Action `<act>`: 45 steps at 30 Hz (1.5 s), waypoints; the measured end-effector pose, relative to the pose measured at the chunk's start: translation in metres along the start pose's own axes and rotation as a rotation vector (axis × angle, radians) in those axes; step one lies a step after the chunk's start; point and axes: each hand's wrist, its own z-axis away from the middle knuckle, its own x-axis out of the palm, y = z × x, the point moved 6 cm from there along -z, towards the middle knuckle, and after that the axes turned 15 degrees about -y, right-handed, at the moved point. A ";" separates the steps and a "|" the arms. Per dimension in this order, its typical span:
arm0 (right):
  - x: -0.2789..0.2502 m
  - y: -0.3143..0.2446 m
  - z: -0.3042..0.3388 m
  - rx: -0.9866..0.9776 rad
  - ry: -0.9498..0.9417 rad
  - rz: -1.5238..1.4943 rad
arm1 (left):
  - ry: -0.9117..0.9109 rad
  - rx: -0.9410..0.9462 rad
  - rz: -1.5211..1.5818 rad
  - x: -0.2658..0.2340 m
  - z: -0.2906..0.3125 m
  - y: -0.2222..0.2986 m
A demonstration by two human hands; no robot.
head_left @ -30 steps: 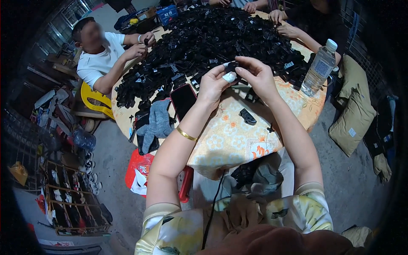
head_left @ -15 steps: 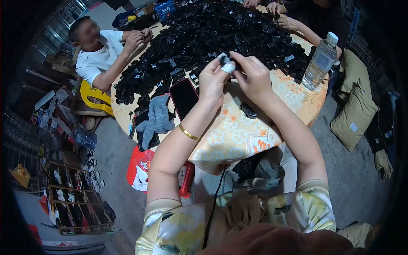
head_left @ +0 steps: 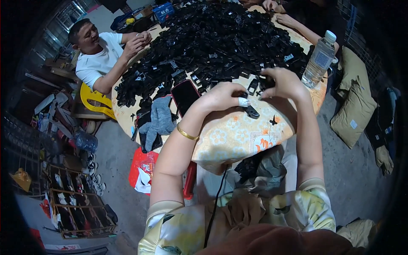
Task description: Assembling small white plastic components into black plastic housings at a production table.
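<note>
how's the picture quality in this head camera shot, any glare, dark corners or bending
Head view: heavy black vignette around the rim; fisheye bends the round table edge; light is even on the left hand, right hand and heap of black parts; a faint sheen on the phone screen, no strong blur.

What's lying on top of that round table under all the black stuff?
On the table: a heap of small black parts, a phone, a grey glove, a water bottle. A patterned cloth shows near; beneath the heap it is hidden.

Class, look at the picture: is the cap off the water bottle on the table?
No. The bottle stands upright at the table's right edge with its white cap on.
</note>
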 end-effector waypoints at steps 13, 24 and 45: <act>-0.005 -0.031 -0.062 -0.181 0.200 -0.017 | 0.580 -0.112 -0.467 -0.055 0.009 -0.072; 0.002 -0.018 -0.064 -0.158 0.548 -0.194 | 0.757 -0.398 -0.327 -0.092 0.005 -0.091; 0.018 -0.020 -0.074 -0.311 0.395 -0.967 | 0.605 -0.274 0.608 -0.072 -0.014 -0.050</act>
